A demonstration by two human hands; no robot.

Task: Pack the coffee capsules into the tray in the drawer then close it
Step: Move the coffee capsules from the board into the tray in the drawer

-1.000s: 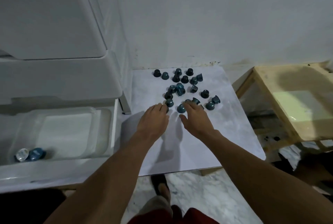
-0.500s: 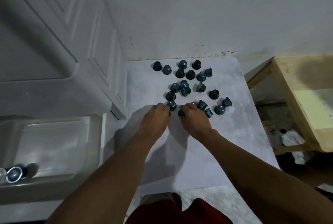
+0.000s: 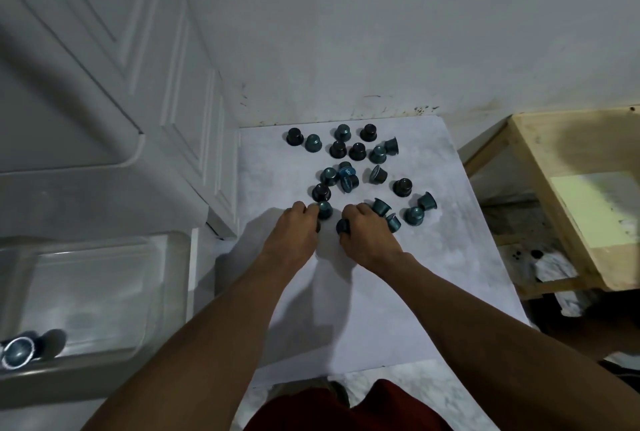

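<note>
Pickup is happening: right hand (image 3: 367, 240) is pinching a small dark round coffee capsule (image 3: 343, 226); left hand (image 3: 294, 236) is curling, its hold unclear; carrying to the clear plastic tray (image 3: 104, 292) is likely coming next.

Teal capsules (image 3: 312, 143) and black capsules (image 3: 294, 136) dot a white, faintly grey-mottled table (image 3: 398, 292). The wooden frame (image 3: 533, 167) is pale yellow, the cabinet (image 3: 194, 91) white.

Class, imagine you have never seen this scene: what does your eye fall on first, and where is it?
First, the scatter of dark and teal capsules on the white tabletop by the wall. Then two bare hands at its near edge: the left hand curls against a teal capsule, the right hand pinches a dark capsule. At lower left, a foil-rimmed capsule lies in the clear tray of the open drawer.
</note>
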